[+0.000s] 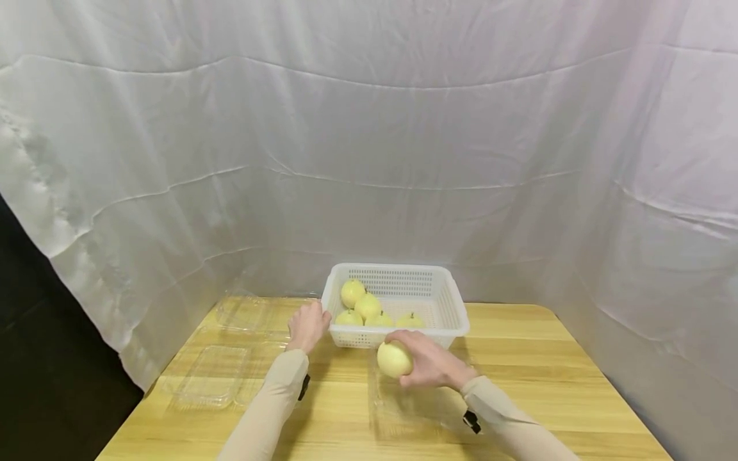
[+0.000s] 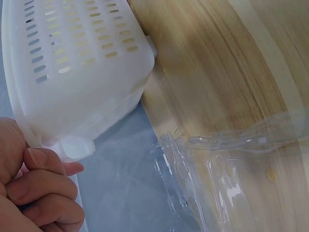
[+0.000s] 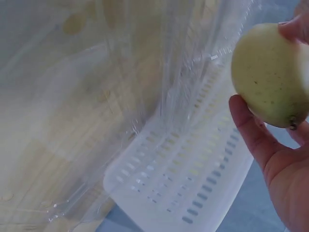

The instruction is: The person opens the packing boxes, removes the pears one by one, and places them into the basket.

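My right hand [image 1: 429, 362] holds a pale yellow pear [image 1: 394, 360] in front of the white basket [image 1: 398, 337]. In the right wrist view, the thumb and fingers span the speckled pear [image 3: 270, 75]. Below that hand, a clear plastic container [image 1: 398, 422] lies on the table; its transparent wall [image 3: 145, 63] also shows in the right wrist view. My left hand [image 1: 308, 326] grips the basket's left end, with curled fingers [image 2: 41, 186] at the rim in the left wrist view. Inside the basket, several yellow pears [image 1: 367, 307] sit mostly to the left.
More clear plastic containers [image 1: 213, 378] lie on the left of the wooden table [image 1: 519, 358], some towards its back left [image 1: 242, 312]. Grey-white curtains [image 1: 403, 160] hang behind and at both sides. The basket stands near the table's back edge.
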`<state>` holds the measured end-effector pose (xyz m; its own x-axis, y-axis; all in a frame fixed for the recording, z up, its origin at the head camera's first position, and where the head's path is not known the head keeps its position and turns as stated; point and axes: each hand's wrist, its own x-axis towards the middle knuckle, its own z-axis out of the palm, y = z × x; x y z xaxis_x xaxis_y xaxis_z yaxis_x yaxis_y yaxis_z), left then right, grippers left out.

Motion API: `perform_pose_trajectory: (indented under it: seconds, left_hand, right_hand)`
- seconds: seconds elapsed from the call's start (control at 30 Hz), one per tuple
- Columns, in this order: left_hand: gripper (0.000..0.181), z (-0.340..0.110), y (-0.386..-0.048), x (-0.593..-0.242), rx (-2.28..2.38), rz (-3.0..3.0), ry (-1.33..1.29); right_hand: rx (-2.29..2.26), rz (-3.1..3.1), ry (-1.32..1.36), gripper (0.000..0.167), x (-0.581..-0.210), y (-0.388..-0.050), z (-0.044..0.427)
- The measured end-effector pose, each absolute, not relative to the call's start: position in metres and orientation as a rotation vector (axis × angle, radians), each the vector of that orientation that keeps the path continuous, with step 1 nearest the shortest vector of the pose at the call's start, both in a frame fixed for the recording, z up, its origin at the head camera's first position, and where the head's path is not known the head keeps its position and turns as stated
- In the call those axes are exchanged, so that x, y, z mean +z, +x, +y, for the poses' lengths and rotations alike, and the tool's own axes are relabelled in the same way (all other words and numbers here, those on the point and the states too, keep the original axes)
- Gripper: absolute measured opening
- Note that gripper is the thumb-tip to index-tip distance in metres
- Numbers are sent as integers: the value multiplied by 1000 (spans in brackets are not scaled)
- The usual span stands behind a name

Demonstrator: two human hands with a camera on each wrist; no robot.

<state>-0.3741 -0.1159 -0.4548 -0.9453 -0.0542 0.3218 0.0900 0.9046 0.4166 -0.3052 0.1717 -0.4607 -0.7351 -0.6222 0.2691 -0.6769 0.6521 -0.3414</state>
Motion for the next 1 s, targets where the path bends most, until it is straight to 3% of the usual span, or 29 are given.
perform_pose_trajectory:
  seconds: [0.7,1.0]
  left_hand:
    - [22,-115,-373,-457,-615,-2719,-35]
    - [23,-113,-373,-455,-629,-2726,-32]
  right_hand:
    - [735,-2490,895,73,-421,-334,208]
    - [735,-2597,569,78,-416,-355,225]
